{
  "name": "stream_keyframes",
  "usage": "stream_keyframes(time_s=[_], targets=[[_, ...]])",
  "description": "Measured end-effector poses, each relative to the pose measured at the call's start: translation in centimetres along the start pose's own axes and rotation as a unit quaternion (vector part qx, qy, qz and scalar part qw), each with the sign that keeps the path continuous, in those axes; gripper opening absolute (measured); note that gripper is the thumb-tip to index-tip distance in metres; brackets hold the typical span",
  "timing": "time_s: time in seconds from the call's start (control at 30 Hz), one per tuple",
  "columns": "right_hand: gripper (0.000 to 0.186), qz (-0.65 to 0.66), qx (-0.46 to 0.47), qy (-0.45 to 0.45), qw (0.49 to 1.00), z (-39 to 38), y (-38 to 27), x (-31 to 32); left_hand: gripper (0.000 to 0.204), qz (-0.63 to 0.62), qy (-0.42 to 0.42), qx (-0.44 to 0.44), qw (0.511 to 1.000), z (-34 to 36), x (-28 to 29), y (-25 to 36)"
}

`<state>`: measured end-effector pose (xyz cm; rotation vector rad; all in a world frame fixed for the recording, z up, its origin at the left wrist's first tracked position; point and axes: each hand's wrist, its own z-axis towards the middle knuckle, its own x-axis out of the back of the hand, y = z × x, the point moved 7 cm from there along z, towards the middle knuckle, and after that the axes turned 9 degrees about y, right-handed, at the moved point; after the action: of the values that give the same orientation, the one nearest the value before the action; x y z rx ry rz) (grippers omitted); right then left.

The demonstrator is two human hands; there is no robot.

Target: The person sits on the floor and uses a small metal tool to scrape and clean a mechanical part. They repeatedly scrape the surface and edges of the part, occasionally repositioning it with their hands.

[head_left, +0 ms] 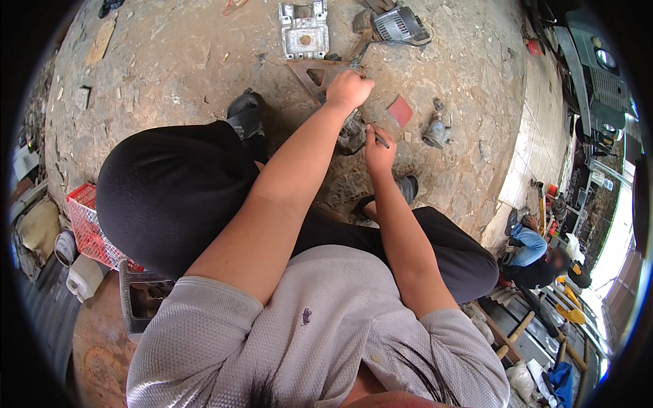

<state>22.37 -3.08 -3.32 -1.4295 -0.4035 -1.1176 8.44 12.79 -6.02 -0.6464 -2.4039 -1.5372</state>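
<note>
My left hand is closed in a fist above the rusty triangular metal bracket. Whatever lies inside its fingers is hidden, though a dark cable end or tool tip shows just beyond the knuckles. Closer to me, my right hand grips a short dark rod-like tool, whose end sticks out past the thumb. Beside that hand sits a greasy metal machine part, partly covered by my left wrist. A red square of what looks like sandpaper lies on the ground to the right.
A silvery metal housing and a finned motor-like unit lie at the far side. On the right is a small metal fitting. A red crate stands at left. Another person sits far right, near a parked vehicle.
</note>
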Motion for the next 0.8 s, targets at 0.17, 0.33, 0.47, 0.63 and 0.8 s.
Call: stream_keyframes(time_s=[0.17,0.33,0.47,0.63,0.8], targets=[[0.024,0.125,-0.059,-0.113,0.984,0.2,-0.1,-0.3,0.04,-0.026,0.057,-0.021,0.998,-0.4,0.6,0.0],[0.029,0.198,-0.126,-0.096,0.967,1.2,1.5,-0.2,0.042,-0.014,0.031,-0.006,0.999,-0.3,0.4,-0.1],[0.026,0.14,-0.129,-0.074,0.979,1.3,3.0,-0.4,0.042,-0.023,0.026,-0.013,0.999,-0.4,0.2,0.2],[0.022,0.124,-0.068,-0.098,0.985,0.9,1.3,-0.8,0.04,-0.025,0.045,-0.01,0.999,-0.4,0.5,-0.1],[0.02,0.101,0.009,-0.054,0.993,1.0,-0.7,0.0,0.04,-0.025,0.051,-0.02,0.998,-0.5,0.6,-0.1]])
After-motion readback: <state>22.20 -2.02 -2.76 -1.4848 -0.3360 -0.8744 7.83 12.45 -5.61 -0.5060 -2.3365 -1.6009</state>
